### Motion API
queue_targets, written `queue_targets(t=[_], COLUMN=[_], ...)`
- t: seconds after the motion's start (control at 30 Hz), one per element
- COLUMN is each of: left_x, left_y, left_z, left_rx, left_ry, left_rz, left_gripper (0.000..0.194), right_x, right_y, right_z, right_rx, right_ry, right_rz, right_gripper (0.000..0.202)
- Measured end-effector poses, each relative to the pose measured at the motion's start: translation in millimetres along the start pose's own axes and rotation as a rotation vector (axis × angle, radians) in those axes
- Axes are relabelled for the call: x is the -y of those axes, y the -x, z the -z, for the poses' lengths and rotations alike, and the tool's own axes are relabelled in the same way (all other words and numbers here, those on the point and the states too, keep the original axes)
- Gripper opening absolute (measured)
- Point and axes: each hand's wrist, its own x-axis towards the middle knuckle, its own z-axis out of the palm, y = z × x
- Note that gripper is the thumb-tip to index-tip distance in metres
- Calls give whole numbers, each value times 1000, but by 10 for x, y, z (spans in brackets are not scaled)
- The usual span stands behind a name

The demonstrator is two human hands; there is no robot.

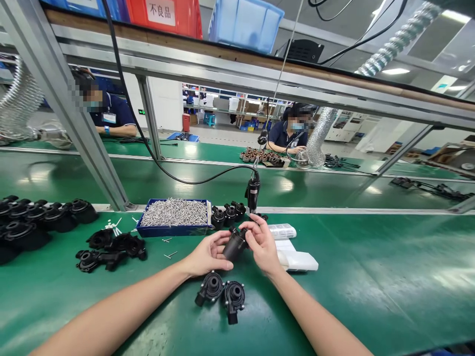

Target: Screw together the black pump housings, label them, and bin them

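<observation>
Between my two hands, a black cylindrical pump (234, 246) is held tilted above the green bench. My left hand (211, 253) wraps its lower left side, thumb underneath. The fingers of my right hand (261, 242) close on its upper right end. Just below stand two more black pumps, one on the left (212, 287) and one on the right (234, 299), with round centre ports, side spouts and screws around their rims. Behind my hands hangs a black electric screwdriver (253, 190), its tip hidden by my right hand.
A blue tray of screws (172, 230) sits behind my left hand, with several black pumps (229, 213) beside it. Black pump covers (111, 249) and rows of black housings (59, 215) lie left. White label rolls (299, 261) lie right. A metal shelf beam (237, 74) crosses overhead.
</observation>
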Motion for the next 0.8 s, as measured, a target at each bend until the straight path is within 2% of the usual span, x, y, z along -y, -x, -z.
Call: queue_targets(t=[0.23, 0.37, 0.43, 0.5, 0.6, 0.7, 0.8], left_x=[47, 32, 34, 45, 59, 60, 48], left_y=[-27, 19, 46, 61, 59, 50, 48], left_z=[12, -71, -112, -134, -136, -130, -143], left_rx=[-82, -217, -291, -334, -328, -328, -340], left_ry=[-19, -301, -445, -544, -609, -641, -677], left_rz=[-112, -200, -280, -371, -451, -465, -462], left_gripper=[87, 73, 61, 53, 49, 45, 42], right_x=[-104, -90, -45, 15, 104, 163, 179], right_y=[-29, -10, 0, 22, 79, 134, 148], right_z=[-62, -108, -91, -72, -89, -147, -180], right_rx=[4, -155, -161, -96, 46, 166, 220], right_ry=[-45, 20, 22, 0, -31, -31, 2], right_rz=[-82, -141, -183, -249, -373, -461, -488], right_gripper=[63, 58, 53, 54, 60, 62, 63])
